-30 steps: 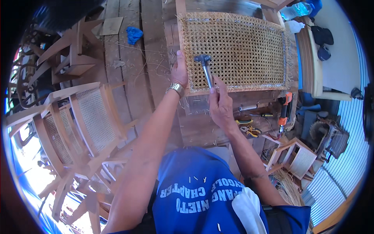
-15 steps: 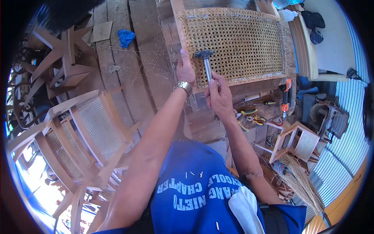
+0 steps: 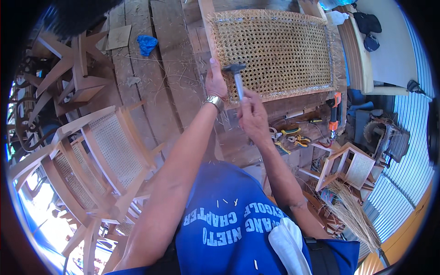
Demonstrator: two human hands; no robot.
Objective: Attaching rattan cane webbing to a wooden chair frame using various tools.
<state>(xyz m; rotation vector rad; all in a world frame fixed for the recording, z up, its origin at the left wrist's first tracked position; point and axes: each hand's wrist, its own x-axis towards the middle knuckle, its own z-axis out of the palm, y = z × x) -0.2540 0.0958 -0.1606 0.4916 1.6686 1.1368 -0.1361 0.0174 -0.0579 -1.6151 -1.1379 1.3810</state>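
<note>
A rectangular woven cane panel (image 3: 279, 52) on a wooden frame lies over the workbench, with loose strand ends along its rim. At its near left corner, my left hand (image 3: 216, 85) grips the frame's edge, thumb up along the wood and the other fingers mostly hidden. A metal watch circles that wrist. My right hand (image 3: 253, 114) is wrapped round the handle of a hammer (image 3: 239, 82). The hammer's dark head is over the panel's left edge, close beside my left fingers; whether it touches the cane I cannot tell.
Yellow-and-black pliers (image 3: 299, 140) and an orange-and-black tool (image 3: 335, 114) lie right of my right arm. Wooden chair frames with cane (image 3: 114, 146) stand at left. A blue crumpled bag (image 3: 147, 45) and cane scraps lie on the planks. A straw broom (image 3: 353, 213) leans at lower right.
The hammer and my right hand have shifted slightly left and nearer to me, bringing the hammer head toward the panel's left edge. My left hand keeps its grip on the frame.
</note>
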